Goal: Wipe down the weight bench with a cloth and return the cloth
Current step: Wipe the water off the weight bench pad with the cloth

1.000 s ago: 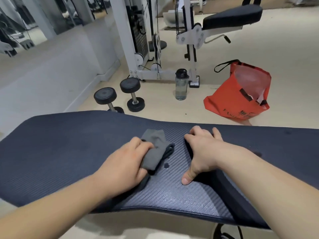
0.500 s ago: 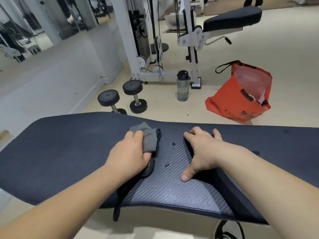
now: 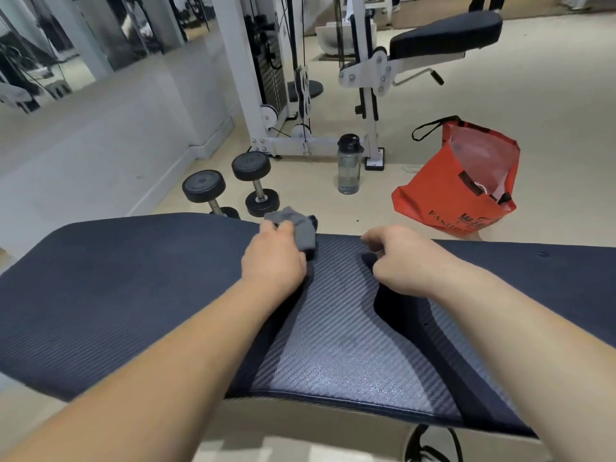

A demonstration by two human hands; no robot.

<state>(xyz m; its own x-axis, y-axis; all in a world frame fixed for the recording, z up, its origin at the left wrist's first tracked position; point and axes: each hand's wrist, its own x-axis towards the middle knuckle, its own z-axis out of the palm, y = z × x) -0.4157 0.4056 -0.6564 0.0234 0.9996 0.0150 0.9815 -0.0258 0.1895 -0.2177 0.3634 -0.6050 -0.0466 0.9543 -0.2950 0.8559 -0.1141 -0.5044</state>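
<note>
On bench point(image 3: 133, 295) far edge, left hand point(image 3: 273, 258) grip clenches cloth point(image 3: 300, 228); right hand point(image 3: 403, 261) curled, grip unclear

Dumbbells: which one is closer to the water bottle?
The fully visible dumbbell, next to the water bottle; the other dumbbell lies farther away, partly hidden behind the bench.

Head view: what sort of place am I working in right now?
Most likely a gym. The left hand grips a cloth on a padded weight bench, a pair of dumbbells sits on the floor beyond it, and a white cable weight machine stands behind them.
</note>
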